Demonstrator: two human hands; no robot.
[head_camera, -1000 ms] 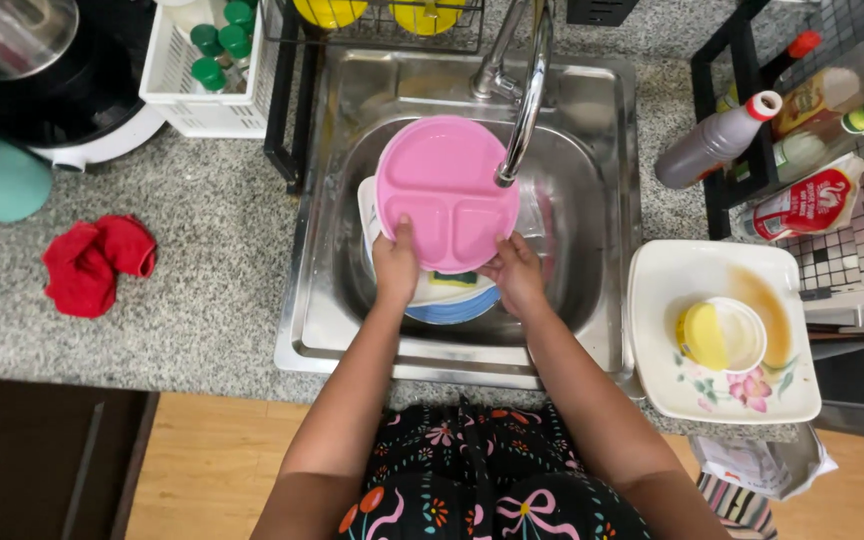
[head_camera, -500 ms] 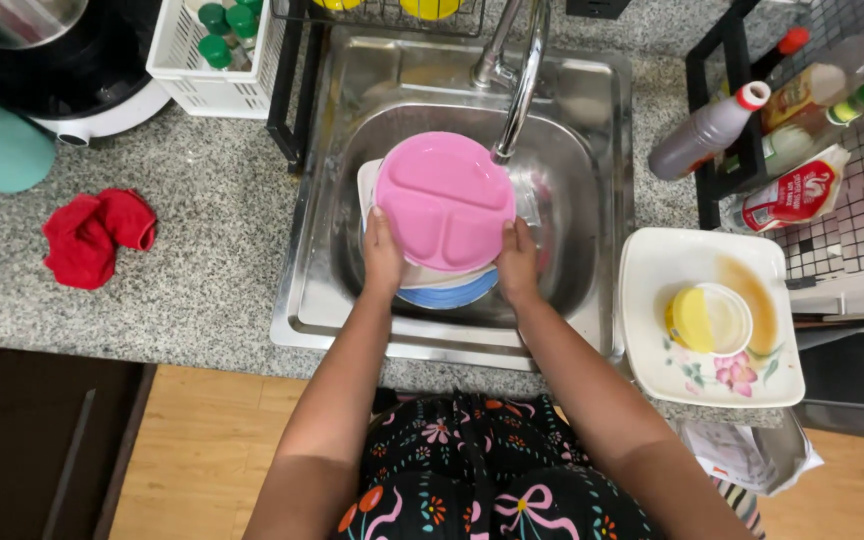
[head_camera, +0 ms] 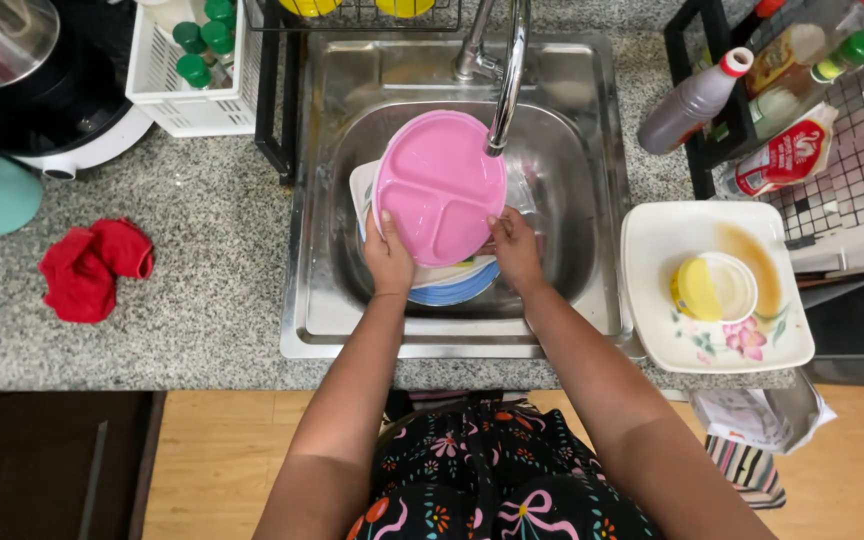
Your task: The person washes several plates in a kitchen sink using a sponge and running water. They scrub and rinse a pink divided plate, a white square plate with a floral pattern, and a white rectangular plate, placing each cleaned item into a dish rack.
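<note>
**Pink tray held under the tap**

A round pink plastic divided plate point(head_camera: 440, 185) sits tilted in the stainless steel sink point(head_camera: 572, 300), its upper edge just below the spout of the chrome tap point(head_camera: 508, 70). The left hand point(head_camera: 388, 258) clasps its lower left rim, thumb on the face; the right hand point(head_camera: 514, 248) grips the lower right rim. Beneath lie a white plate and a blue plate point(head_camera: 457, 290), stacked. On the speckled granite counter point(head_camera: 202, 290), a crumpled red cloth point(head_camera: 92, 268) lies to the left. To the right stands a square white flowered dish point(head_camera: 717, 345) holding a yellow sponge point(head_camera: 694, 290).
</note>
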